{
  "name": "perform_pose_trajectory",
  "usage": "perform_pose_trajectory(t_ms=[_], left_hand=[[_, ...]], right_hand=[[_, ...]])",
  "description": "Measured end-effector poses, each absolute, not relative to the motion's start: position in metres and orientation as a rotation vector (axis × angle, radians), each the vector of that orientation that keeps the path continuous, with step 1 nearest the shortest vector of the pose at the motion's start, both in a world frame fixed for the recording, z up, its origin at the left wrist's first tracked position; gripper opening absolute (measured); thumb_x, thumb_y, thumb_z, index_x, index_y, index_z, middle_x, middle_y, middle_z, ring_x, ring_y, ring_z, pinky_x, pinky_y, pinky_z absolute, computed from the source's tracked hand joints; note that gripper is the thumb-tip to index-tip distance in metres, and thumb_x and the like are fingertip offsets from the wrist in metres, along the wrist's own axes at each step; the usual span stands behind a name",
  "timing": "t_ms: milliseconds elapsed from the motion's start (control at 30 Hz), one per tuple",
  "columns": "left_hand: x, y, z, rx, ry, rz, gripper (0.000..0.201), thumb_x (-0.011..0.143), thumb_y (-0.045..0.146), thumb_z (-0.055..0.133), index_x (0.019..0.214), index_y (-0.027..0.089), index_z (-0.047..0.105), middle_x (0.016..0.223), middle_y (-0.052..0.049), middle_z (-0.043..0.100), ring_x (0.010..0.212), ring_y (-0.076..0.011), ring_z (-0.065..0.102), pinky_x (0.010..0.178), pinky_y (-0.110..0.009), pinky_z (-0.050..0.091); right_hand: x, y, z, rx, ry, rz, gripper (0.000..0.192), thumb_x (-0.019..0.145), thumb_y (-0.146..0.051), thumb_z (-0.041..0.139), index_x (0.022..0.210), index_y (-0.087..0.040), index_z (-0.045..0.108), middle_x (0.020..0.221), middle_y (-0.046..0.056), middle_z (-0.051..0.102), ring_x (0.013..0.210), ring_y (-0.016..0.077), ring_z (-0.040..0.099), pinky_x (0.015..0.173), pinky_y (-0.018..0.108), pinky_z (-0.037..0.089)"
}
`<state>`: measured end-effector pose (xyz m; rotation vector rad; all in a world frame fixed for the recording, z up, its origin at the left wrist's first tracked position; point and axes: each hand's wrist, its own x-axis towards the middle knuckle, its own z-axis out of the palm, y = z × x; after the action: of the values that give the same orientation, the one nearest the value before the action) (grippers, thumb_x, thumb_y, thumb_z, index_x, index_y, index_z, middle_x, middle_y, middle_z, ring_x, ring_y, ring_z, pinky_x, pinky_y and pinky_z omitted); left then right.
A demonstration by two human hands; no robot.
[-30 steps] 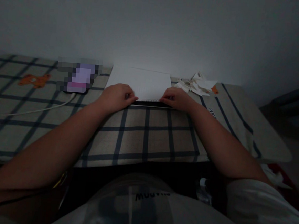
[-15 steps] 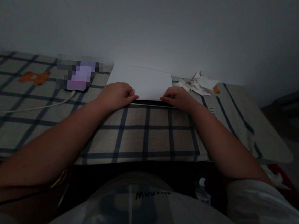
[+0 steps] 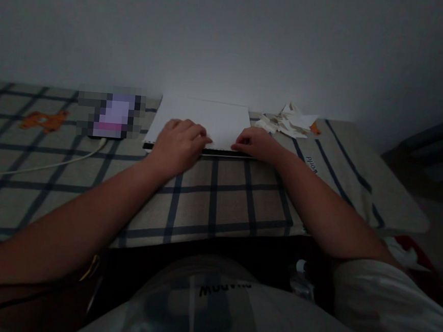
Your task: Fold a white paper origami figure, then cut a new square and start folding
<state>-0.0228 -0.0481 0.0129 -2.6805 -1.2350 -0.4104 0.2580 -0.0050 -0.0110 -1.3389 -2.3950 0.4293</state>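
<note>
Both hands are pinching the near edge of the white sheet (image 3: 206, 117): left hand (image 3: 178, 143), right hand (image 3: 254, 142). Fold looks barely begun; scrap pile (image 3: 288, 122) is lying right of the sheet.

Both my arms reach forward, bare from the elbows down, forearms converging toward the middle. My left hand (image 3: 179, 142) lies palm down with the knuckles raised and the fingers (image 3: 199, 133) curled loosely, their tips pointing to the right. My right hand (image 3: 256, 142) lies lower and flatter, its fingers (image 3: 240, 146) drawn together and pointing left, toward the other hand. The two sets of fingertips are near each other but apart. My left forearm runs long and diagonal from the lower left; my right forearm comes in from the lower right, with a white sleeve covering the upper arm.
</note>
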Motion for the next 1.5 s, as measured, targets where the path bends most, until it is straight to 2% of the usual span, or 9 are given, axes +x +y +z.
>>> perform_pose_trajectory(t_ms=[67,167,233,400,567,733,1133,1333,1500], left_hand=[[-0.01,-0.059,0.007,-2.756,-1.064,-0.342,0.035,0.109,0.027,0.048,0.121,0.027,0.08,0.124,-0.01,0.078,0.122,-0.0326,0.067,0.097,-0.05,0.051],[0.006,-0.073,-0.002,-2.834,-0.819,-0.202,0.043,0.11,0.02,0.041,0.134,0.02,0.076,0.131,-0.013,0.077,0.122,-0.0303,0.068,0.094,-0.045,0.055],[0.011,-0.079,-0.005,-2.813,-0.818,-0.169,0.042,0.113,0.029,0.042,0.136,0.018,0.074,0.133,-0.014,0.076,0.122,-0.0294,0.069,0.1,-0.043,0.056],[0.011,-0.081,-0.004,-2.787,-0.911,-0.116,0.056,0.115,0.044,0.041,0.15,0.008,0.064,0.147,-0.019,0.07,0.136,-0.0315,0.064,0.114,-0.043,0.05],[0.01,-0.081,-0.003,-2.771,-0.943,-0.115,0.058,0.115,0.046,0.041,0.156,0.009,0.06,0.152,-0.02,0.067,0.141,-0.0338,0.061,0.115,-0.046,0.049],[0.011,-0.083,-0.001,-2.771,-0.99,-0.095,0.061,0.115,0.048,0.041,0.158,0.009,0.057,0.155,-0.019,0.065,0.143,-0.0322,0.061,0.119,-0.044,0.046],[0.013,-0.081,-0.004,-2.841,-0.983,-0.071,0.063,0.115,0.047,0.039,0.161,0.005,0.052,0.16,-0.021,0.059,0.149,-0.0322,0.054,0.126,-0.044,0.041],[0.012,-0.079,-0.009,-2.887,-1.018,-0.148,0.067,0.114,0.049,0.042,0.162,0.003,0.049,0.166,-0.025,0.051,0.153,-0.0354,0.049,0.128,-0.049,0.04],[0.011,-0.077,-0.013,-2.917,-1.026,-0.192,0.068,0.114,0.048,0.042,0.162,0.002,0.049,0.165,-0.026,0.051,0.153,-0.0366,0.047,0.129,-0.051,0.039]], right_hand=[[0.258,-0.006,-0.01,-1.33,-2.417,0.418,0.028,0.097,-0.042,0.074,0.086,-0.018,0.082,0.087,0.008,0.078,0.081,0.0196,0.063,0.078,0.034,0.043],[0.257,-0.007,-0.008,-1.361,-2.44,0.401,0.029,0.099,-0.042,0.072,0.087,-0.017,0.082,0.087,0.009,0.078,0.082,0.02,0.063,0.078,0.034,0.043],[0.256,-0.007,-0.007,-1.384,-2.443,0.391,0.029,0.098,-0.041,0.072,0.088,-0.017,0.082,0.088,0.009,0.078,0.082,0.0204,0.064,0.079,0.034,0.042],[0.257,-0.008,-0.006,-1.377,-2.446,0.425,0.03,0.099,-0.042,0.069,0.092,-0.016,0.083,0.091,0.01,0.079,0.083,0.0202,0.063,0.079,0.034,0.041],[0.263,-0.009,-0.003,-1.354,-2.437,0.451,0.036,0.102,-0.045,0.064,0.092,-0.016,0.082,0.09,0.009,0.078,0.084,0.0202,0.062,0.078,0.033,0.04],[0.27,-0.007,0.001,-1.315,-2.468,0.518,0.041,0.101,-0.052,0.063,0.087,-0.018,0.081,0.087,0.007,0.075,0.083,0.0195,0.061,0.078,0.033,0.041],[0.266,-0.01,0.003,-1.422,-2.37,0.619,0.027,0.093,-0.042,0.072,0.095,-0.018,0.083,0.089,0.007,0.078,0.081,0.0188,0.063,0.077,0.032,0.045],[0.265,-0.009,0.004,-1.424,-2.411,0.587,0.026,0.096,-0.04,0.069,0.096,-0.018,0.082,0.091,0.007,0.078,0.083,0.0191,0.062,0.078,0.033,0.044],[0.268,-0.012,0.008,-1.452,-2.42,0.588,0.027,0.098,-0.04,0.066,0.098,-0.018,0.083,0.092,0.007,0.078,0.082,0.0189,0.063,0.078,0.033,0.045]])
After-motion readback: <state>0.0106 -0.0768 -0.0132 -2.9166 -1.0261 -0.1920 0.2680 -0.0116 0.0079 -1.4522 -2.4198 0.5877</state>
